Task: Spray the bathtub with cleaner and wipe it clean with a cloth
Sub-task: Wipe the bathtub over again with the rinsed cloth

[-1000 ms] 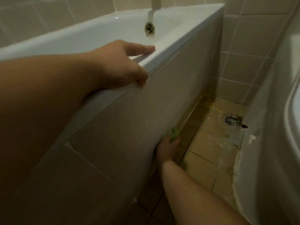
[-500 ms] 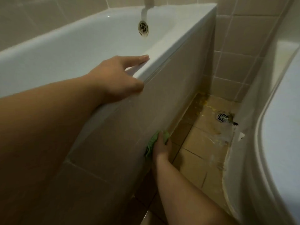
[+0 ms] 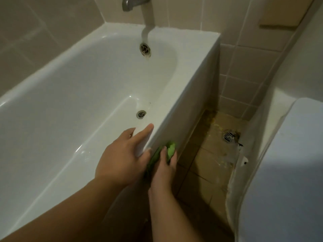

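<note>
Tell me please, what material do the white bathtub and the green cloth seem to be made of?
The white bathtub looks like glossy enamel or acrylic: smooth, with bright glints; which one cannot be told. The green cloth looks like soft matte fabric, since it folds and bunches where the right hand presses it to the tub's side.

Cloth (image 3: 170, 151) on bathtub (image 3: 183, 91) outer side

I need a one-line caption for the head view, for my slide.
Left hand braces on the bathtub rim; right hand presses a green cloth against its side.
</note>
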